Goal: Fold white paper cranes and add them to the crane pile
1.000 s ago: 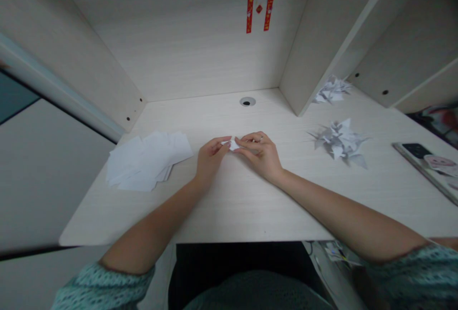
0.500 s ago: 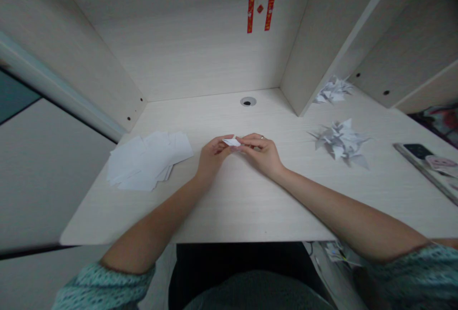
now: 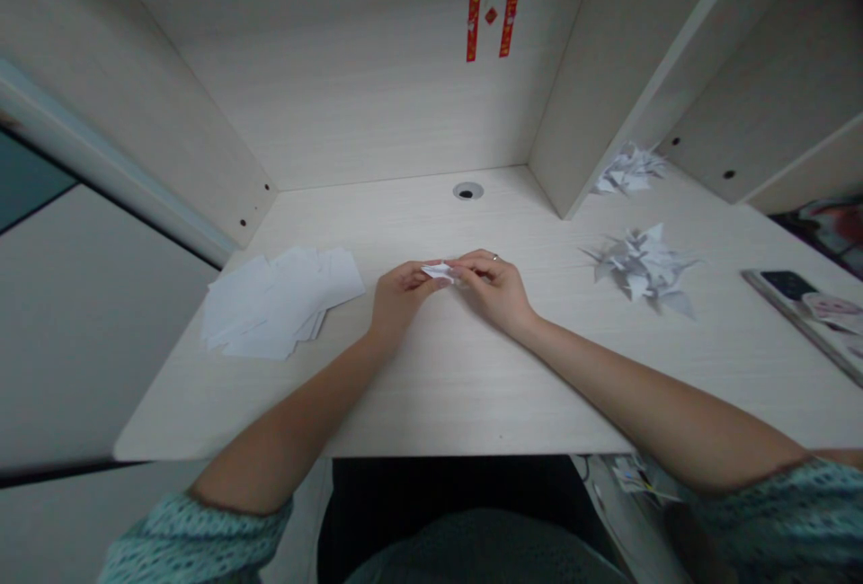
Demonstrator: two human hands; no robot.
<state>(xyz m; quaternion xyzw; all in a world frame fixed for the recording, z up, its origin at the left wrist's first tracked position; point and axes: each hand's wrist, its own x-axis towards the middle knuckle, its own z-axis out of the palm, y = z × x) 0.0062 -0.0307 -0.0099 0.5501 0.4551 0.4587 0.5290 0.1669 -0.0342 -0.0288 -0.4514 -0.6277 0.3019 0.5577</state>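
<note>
A small piece of folded white paper (image 3: 438, 271) is held between both hands over the middle of the desk. My left hand (image 3: 403, 295) pinches its left side, with the thumb along the near edge. The fingers and thumb of my right hand (image 3: 495, 287), which wears a ring, close on its right end. The fingertips of the two hands nearly meet and cover part of the paper, so its exact folds are too small to tell.
Loose white sheets (image 3: 280, 301) lie overlapping on the left of the desk (image 3: 418, 404). On the right sit a pile of folded paper pieces (image 3: 644, 265), another pile (image 3: 630, 169) behind the upright panel (image 3: 573, 99), and a phone (image 3: 802, 314) near the right edge.
The folded paper has tilted slightly and looks flatter between the fingers. My left thumb has moved a little to the right along its near edge.
</note>
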